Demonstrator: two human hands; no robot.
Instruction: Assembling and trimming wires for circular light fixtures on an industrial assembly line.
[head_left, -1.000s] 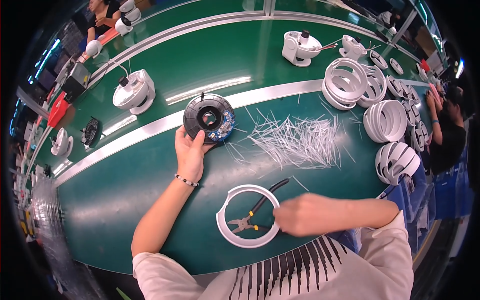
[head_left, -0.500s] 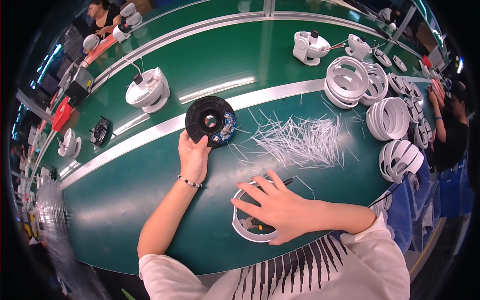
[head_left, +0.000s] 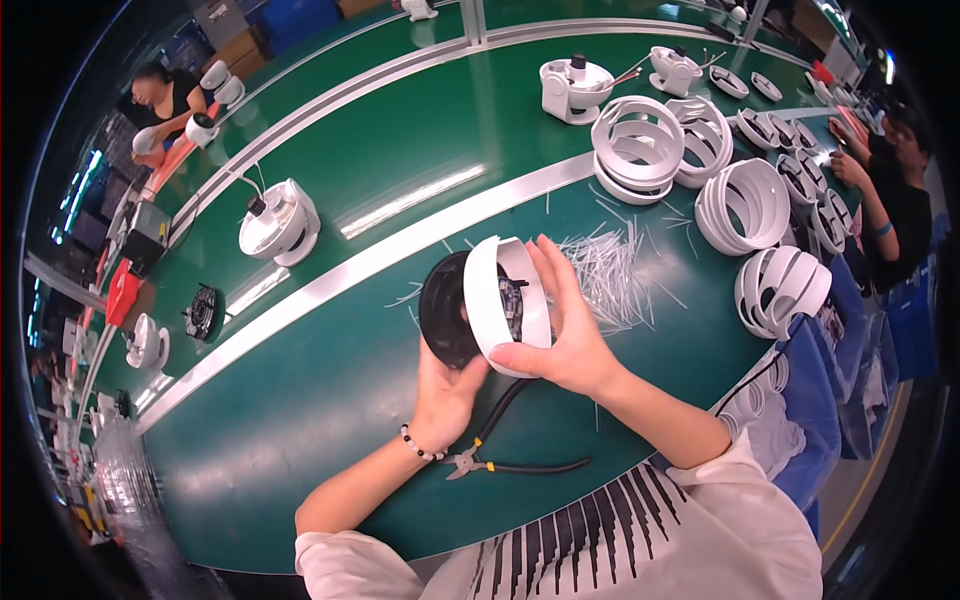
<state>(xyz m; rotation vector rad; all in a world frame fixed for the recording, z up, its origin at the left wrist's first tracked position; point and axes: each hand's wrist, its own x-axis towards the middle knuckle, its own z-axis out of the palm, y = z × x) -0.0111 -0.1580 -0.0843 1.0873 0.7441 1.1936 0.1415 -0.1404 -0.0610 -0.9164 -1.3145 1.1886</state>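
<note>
The left hand (head_left: 443, 392) was raised above the green work table (head_left: 300, 420), fingers curled and grasping the black round housing (head_left: 445, 310) from below, at its 6 o'clock edge. The right hand (head_left: 562, 335) clasped the white ring cover (head_left: 505, 305), thumb at the ring's 6 o'clock rim and fingers spread over its 3 o'clock side. The ring stood on edge, pressed against the 3 o'clock face of the black housing; both parts were held in the air near the middle of the view, clear of the table. Dark internals showed through the ring's opening. A beaded bracelet (head_left: 420, 447) sat on the left wrist.

At 6 o'clock from the hands, a pair of black-handled cutting pliers (head_left: 500, 460) lay flat on the table, untouched. At 2 o'clock from the held assembly, a heap of thin white strips (head_left: 605, 270) lay scattered on the table surface. Stacks of white rings (head_left: 745, 205) stood at 2 to 3 o'clock, well apart from the hands. A white dome unit with a cable (head_left: 280, 222) rested at 10 o'clock beyond the pale table stripe (head_left: 330, 285). Another person's arm (head_left: 865, 180) worked at the far 2 o'clock edge.
</note>
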